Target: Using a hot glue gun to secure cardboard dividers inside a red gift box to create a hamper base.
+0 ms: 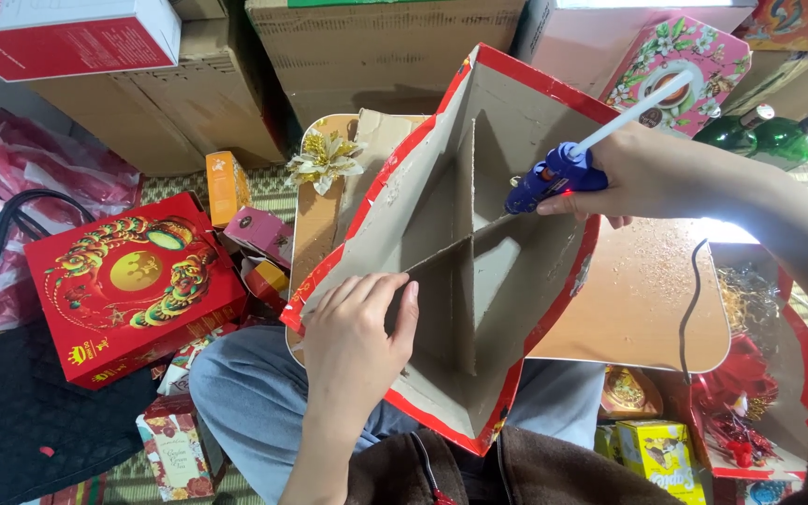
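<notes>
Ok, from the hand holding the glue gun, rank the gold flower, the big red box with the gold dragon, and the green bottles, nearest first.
From the right hand with the blue glue gun:
1. Green bottles, just beyond it, upper right.
2. Gold flower, across the open red tray, upper middle.
3. Red box with gold dragon, far left on the floor.
</notes>
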